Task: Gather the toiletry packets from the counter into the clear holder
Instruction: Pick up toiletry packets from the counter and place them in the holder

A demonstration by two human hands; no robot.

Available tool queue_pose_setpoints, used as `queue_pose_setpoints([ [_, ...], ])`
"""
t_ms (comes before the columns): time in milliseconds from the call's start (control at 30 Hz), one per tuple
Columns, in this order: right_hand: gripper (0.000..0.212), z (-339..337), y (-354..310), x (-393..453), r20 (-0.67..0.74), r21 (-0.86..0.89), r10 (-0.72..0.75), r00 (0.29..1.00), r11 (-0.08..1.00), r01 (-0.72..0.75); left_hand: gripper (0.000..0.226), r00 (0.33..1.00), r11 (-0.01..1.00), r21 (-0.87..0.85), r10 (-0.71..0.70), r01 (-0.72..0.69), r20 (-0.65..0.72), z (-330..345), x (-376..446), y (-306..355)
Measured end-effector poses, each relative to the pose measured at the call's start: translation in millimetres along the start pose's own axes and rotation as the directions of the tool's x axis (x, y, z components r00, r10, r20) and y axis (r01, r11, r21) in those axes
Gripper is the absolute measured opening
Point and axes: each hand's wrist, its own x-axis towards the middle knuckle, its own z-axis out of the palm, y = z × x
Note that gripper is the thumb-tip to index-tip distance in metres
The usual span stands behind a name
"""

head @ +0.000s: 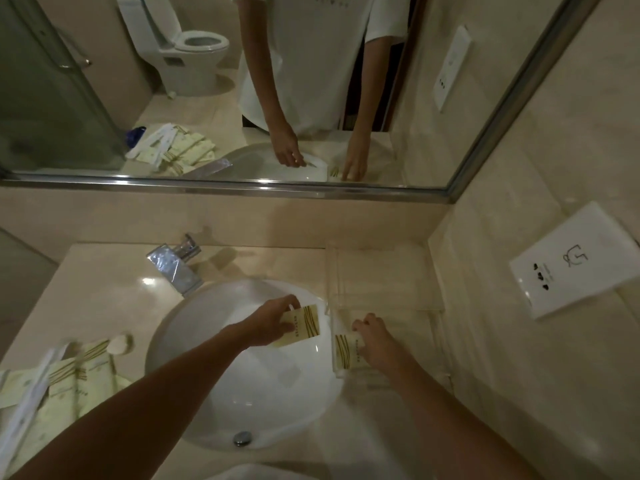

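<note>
Packet in L hand: your left hand (273, 323) pinches a cream packet (304, 325) w/ gold stripes, held over the sink's (242, 386) right rim, just beside the clear holder (384, 289).
Packet in R hand: your right hand (374, 339) grips a second packet (348, 351) inside the holder's near compartment.
Pile: remaining packets (69, 375) heaped on counter (104, 289), left of sink, well apart from holder.
Faucet (176, 268): behind sink, left of holder.
Mirror (242, 88): above the counter, reflects both hands.
</note>
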Motion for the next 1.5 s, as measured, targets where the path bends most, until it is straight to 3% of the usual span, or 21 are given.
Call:
queue_pose_setpoints([
  [200,0.046,-0.7,10.7,-3.0,-0.030,0.038,0.016,0.999,0.999,-0.015,0.023,0.999,0.999,0.046,0.000,-0.003,0.054,14.0,13.7,17.8],
  [433,0.017,-34.0,48.6,-13.3,-0.211,0.058,0.106,0.972,0.994,-0.096,0.022,0.993,0.998,0.047,0.032,-0.038,0.114,46.0,38.6,60.1],
  [667,0.012,-38.5,73.9,-25.9,-0.285,0.129,0.215,0.934,0.974,-0.184,0.032,0.975,0.987,0.141,0.052,-0.084,0.215,89.1,58.5,92.4],
  [833,0.009,-34.3,74.7,-29.0,-0.242,0.160,0.247,0.938,0.964,-0.213,0.031,0.971,0.962,0.244,0.062,-0.119,0.231,103.6,63.7,88.0],
  [1067,0.010,-42.3,73.7,-26.6,-0.187,0.163,0.278,0.942,0.955,-0.249,0.050,0.975,0.865,0.456,0.156,-0.212,0.158,115.7,63.6,76.4],
  [1367,0.014,-53.5,58.5,-20.5,-0.139,0.132,0.293,0.946,0.952,-0.275,0.051,0.968,0.807,0.534,0.208,-0.252,0.143,119.1,59.6,71.6],
  [1500,0.013,-62.9,50.0,-20.4,-0.141,0.113,0.256,0.956,0.964,-0.241,0.050,0.962,0.770,0.584,0.264,-0.255,0.072,112.2,56.3,69.9],
])
